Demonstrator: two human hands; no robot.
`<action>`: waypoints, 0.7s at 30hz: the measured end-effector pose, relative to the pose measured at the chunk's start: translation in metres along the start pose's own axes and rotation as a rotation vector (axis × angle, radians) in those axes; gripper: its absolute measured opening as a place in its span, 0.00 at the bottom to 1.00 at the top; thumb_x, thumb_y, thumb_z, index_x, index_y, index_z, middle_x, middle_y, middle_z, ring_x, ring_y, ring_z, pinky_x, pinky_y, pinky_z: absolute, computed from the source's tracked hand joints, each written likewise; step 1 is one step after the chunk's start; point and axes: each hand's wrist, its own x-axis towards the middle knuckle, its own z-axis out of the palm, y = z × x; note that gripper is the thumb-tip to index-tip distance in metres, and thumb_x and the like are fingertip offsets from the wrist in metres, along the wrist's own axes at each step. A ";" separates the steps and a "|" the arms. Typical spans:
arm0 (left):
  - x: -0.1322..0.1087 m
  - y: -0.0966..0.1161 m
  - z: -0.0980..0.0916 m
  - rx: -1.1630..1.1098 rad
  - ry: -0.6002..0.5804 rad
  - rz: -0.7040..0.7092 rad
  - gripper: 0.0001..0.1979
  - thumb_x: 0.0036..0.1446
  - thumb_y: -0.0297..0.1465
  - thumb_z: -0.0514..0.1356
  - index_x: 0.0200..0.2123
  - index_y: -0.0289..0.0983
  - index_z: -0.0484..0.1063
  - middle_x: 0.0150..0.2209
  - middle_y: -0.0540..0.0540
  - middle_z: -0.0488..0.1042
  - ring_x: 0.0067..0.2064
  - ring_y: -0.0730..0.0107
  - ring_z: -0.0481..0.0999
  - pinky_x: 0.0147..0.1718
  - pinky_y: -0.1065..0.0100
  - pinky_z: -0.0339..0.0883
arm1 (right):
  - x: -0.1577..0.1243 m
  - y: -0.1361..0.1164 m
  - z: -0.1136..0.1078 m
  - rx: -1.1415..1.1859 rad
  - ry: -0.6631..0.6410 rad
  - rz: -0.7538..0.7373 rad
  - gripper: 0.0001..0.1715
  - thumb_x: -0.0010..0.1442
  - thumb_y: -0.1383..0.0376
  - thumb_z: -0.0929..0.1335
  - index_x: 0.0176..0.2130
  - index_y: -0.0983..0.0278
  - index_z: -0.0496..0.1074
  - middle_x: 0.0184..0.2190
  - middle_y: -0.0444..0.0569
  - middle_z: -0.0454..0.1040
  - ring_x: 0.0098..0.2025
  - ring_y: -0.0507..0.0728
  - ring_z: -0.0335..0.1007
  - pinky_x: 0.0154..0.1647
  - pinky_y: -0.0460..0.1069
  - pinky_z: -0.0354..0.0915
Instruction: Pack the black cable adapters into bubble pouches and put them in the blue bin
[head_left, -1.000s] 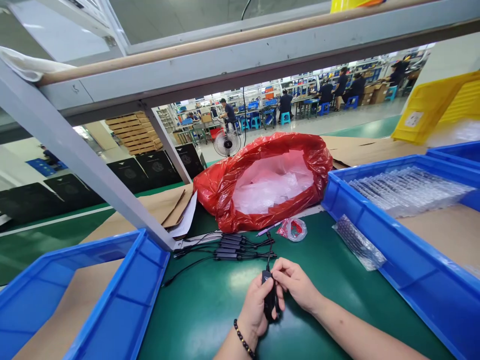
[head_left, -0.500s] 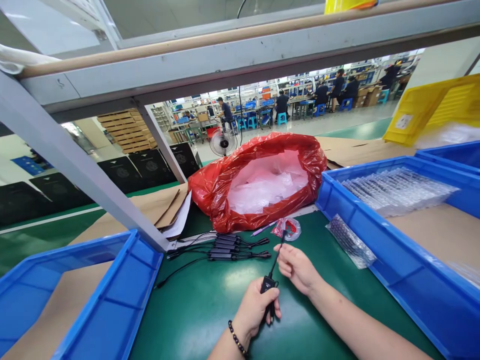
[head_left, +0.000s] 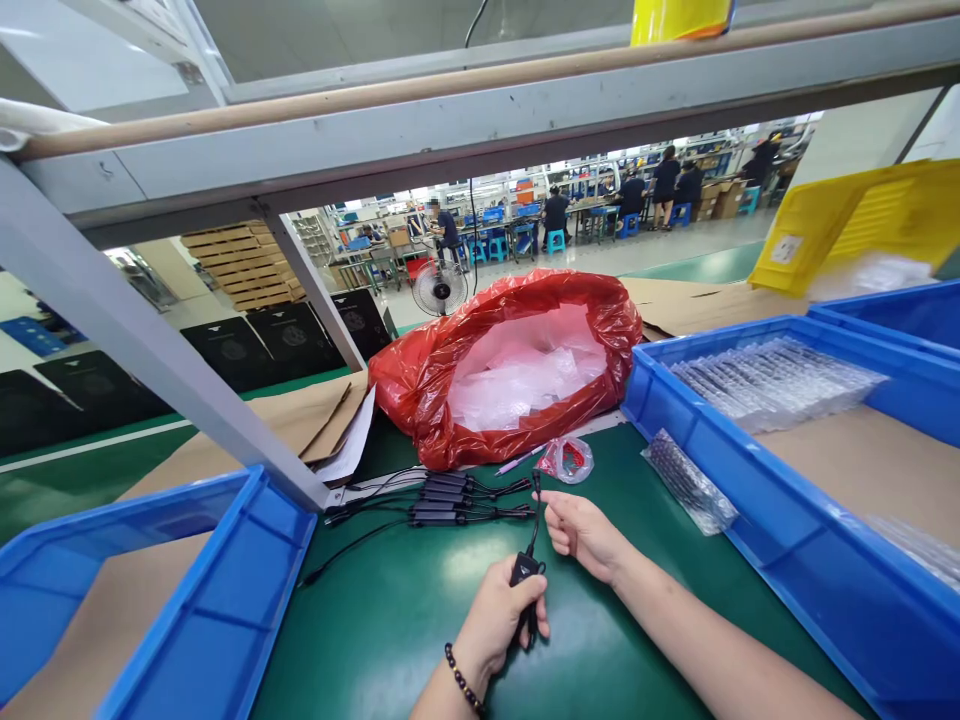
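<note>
On my feed, L hand [head_left: 501, 612] is wrapped round the black adapter [head_left: 526, 570] above the green table [head_left: 382, 625]; R hand [head_left: 586, 532] is at its cable [head_left: 535, 522], can't tell if pinching. Risk, imo: hard tug strains cable; loose L grip drops adapter.

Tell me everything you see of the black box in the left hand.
The small box is black, plastic-looking, with a pale mark too small to read. The left hand holds it over the green table, thumb across its lower front. A thin black cable leaves its upper end toward a plug near the right hand. More dark cable shows below, partly hidden.
</note>
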 end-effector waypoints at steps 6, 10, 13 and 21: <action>0.000 -0.005 0.002 0.022 -0.068 -0.030 0.14 0.41 0.37 0.61 0.23 0.36 0.59 0.14 0.53 0.67 0.13 0.77 0.66 0.07 0.81 0.44 | 0.003 -0.017 -0.009 0.033 0.043 -0.195 0.19 0.41 0.60 0.74 0.30 0.66 0.66 0.13 0.33 0.50 0.14 0.42 0.42 0.13 0.41 0.41; 0.001 -0.002 0.002 -0.068 0.045 0.041 0.15 0.41 0.38 0.63 0.23 0.35 0.61 0.15 0.51 0.68 0.16 0.75 0.68 0.08 0.80 0.47 | 0.004 -0.020 -0.009 -0.001 0.151 -0.290 0.18 0.41 0.60 0.74 0.24 0.65 0.62 0.12 0.33 0.51 0.13 0.42 0.42 0.13 0.41 0.41; 0.001 0.004 -0.002 -0.209 0.250 0.202 0.15 0.42 0.39 0.63 0.25 0.32 0.66 0.23 0.45 0.74 0.20 0.75 0.70 0.11 0.79 0.52 | 0.000 -0.004 0.001 -0.153 0.152 -0.255 0.17 0.42 0.59 0.72 0.23 0.64 0.61 0.10 0.34 0.56 0.12 0.43 0.46 0.12 0.41 0.44; 0.003 0.008 -0.010 -0.448 0.304 0.262 0.15 0.44 0.40 0.63 0.23 0.33 0.65 0.20 0.51 0.71 0.15 0.82 0.63 0.13 0.79 0.54 | -0.017 0.041 0.025 -0.482 -0.223 0.048 0.22 0.39 0.57 0.73 0.26 0.65 0.59 0.20 0.41 0.69 0.18 0.46 0.60 0.17 0.41 0.55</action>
